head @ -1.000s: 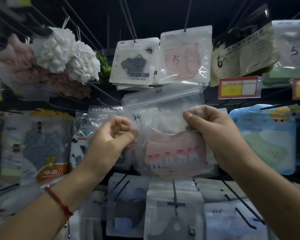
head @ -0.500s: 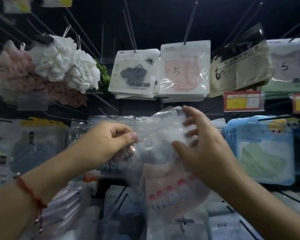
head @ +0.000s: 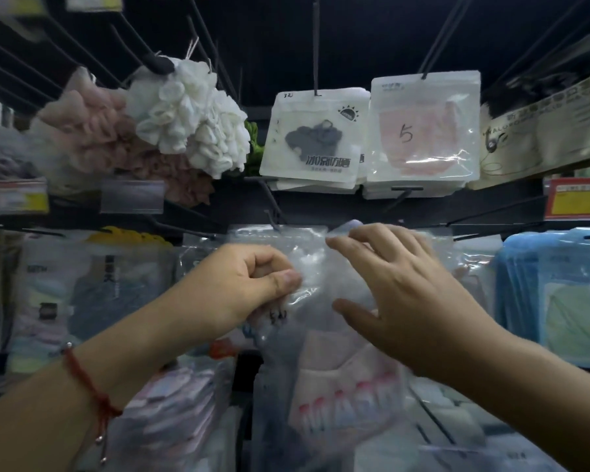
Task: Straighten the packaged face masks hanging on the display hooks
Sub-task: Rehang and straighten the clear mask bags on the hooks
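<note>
Clear mask pack (head: 334, 335) sits mid-frame, long axis roughly vertical: top edge up at the hook (head: 275, 218), pink mask with red lettering down at the bottom, bag body crumpled and slightly skewed. Left hand (head: 249, 284) has the grip: thumb and curled fingers pinch the pack's upper left part, so the bulk of the bag lies right of and below that pinch. Right hand (head: 409, 294) is spread, fingers mostly straight, closing on nothing; fingertips are at the pack's top right edge, palm over the front film. Can't tell whether the hang hole is actually on the hook, blur and glare hide it. Judgement: the next move turns on that top edge versus the hook tip just above the left pinch; left hand is nearer to it, right can flatten. Counts: two hands, one pack in hand, one hook in play. Row above: one stack fronted by a grey mask pack (head: 315, 137), one by a pink mask pack (head: 423, 131). Neighbouring stacks are too blurred to count.
</note>
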{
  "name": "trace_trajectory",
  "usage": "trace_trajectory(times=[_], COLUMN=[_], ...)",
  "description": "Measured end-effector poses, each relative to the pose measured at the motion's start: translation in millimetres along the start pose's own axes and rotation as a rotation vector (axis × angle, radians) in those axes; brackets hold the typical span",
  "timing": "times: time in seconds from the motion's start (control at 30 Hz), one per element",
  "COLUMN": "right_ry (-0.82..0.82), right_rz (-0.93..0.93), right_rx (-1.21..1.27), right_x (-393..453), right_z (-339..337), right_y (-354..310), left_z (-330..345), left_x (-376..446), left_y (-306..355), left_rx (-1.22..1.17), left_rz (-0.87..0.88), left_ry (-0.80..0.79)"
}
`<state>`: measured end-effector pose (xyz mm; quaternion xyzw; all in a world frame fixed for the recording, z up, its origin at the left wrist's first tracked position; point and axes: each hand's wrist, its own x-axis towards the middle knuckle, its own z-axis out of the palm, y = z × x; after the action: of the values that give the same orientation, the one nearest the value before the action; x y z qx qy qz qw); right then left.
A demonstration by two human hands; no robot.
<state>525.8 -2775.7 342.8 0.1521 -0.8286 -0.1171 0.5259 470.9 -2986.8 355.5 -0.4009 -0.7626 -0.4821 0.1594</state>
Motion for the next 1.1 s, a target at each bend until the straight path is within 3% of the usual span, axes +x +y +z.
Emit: trace_trajectory(times=[0.4, 0.6, 0.77, 0.9, 1.0, 1.1], right_ry=[-0.104, 0.017, -0.025, 0.054, 0.000, -0.079], right_rz=[0.030, -0.049, -0.081, -0.195, -0.353, -0.350], right_rx=[0.240, 0.076, 0.044, -0.040, -0.095, -0.113], right_x=[23.5, 25.8, 19.4, 14.0, 14.2, 18.0], right_z=[-4.5, -10.2, -8.7, -8.2, -3.6, 2.4], right_y=[-22.1, -27.8, -21.3, -12.7, -17.8, -25.0], left_z=[-32.1, -48.8, -63.7, -71.7, -68.3, -65.0], left_x=[2.5, 9.0, 5.2, 7.5, 12.7, 17.7], left_y=[-20.6, -33.4, -34.7, -36.2, -38.7, -38.6], left_rx=[-0.055, -0.074, -0.161, -0.162, 0.021, 0.153], left_rz=[0.014, 0.020, 0.064, 0.080, 0.155, 0.288], left_ry=[0.001, -0.133, -0.261, -0.150, -0.013, 0.072])
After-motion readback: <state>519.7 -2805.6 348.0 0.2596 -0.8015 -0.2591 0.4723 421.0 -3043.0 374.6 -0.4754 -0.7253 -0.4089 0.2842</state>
